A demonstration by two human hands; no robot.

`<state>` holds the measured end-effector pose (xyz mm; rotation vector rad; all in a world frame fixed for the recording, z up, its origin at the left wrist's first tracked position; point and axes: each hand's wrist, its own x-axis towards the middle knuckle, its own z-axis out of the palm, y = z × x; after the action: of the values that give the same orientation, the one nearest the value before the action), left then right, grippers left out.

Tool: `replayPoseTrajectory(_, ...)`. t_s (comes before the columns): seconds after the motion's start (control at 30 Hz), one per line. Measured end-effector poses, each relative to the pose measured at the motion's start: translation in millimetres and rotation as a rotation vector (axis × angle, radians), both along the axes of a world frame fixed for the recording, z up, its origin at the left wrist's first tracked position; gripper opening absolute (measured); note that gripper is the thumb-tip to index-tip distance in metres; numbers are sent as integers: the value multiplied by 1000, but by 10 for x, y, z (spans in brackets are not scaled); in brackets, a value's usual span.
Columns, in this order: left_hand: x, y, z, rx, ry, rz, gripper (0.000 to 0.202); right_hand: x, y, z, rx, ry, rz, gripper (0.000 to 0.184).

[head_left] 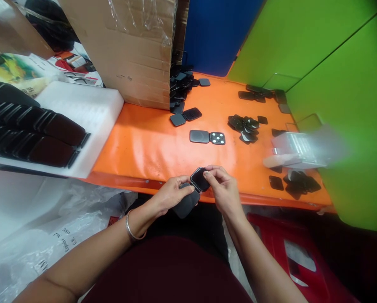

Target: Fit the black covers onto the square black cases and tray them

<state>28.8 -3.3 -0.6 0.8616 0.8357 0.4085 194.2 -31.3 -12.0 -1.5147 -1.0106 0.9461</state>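
A black folding pad of two hinged rounded-square panels point(186, 203) is held over the front edge of the orange tabletop point(138, 147). My left hand point(172, 193) grips its lower panel, thumb on top and fingers underneath. With thumb and fingers, my right hand point(221, 183) pinches the right edge of the upper panel, which has a raised rim. Just beyond my hands lies another unfolded pad point(199, 136), one half showing several white dots. A further opened pad point(178, 119) rests behind it, near the cardboard box.
A large cardboard box point(138, 54) stands at the back, with a heap of black pads point(180, 86) beside it. On the left, white foam point(103, 103) holds rows of black panels. Small black pieces point(243, 124) and a clear plastic box point(297, 147) sit rightward, near green panels.
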Motion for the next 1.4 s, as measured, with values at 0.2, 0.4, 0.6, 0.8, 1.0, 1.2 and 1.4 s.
replayPoseTrajectory(0.2, -17, -9, -26, 9, 6, -22, 31, 23, 9, -6, -26, -32, 23, 27)
replayPoseTrajectory(0.4, -21, -14, -23, -10, 4, -34, 34, 45, 25, 9, -43, -11, 23, 29)
replayPoseTrajectory(0.6, -12, -2, 13, -10, 1, -49, 32, 60, 27, 24, -34, 25, 24, 26)
replayPoseTrajectory(0.8, -36, 2, 42, 0, -38, -74, 32, 101, 24, 19, -26, 42, 46, 27)
replayPoseTrajectory(1.0, -66, 29, 54, 14, -61, -105, 32, 119, 19, 57, -56, 90, 78, 29)
replayPoseTrajectory(1.2, -73, 31, 48, 15, -69, -122, 33, 130, 9, 79, -64, 114, 95, 29)
replayPoseTrajectory(1.4, -98, 13, 45, 36, -65, -129, 34, 109, 1, 76, -24, 42, 103, 29)
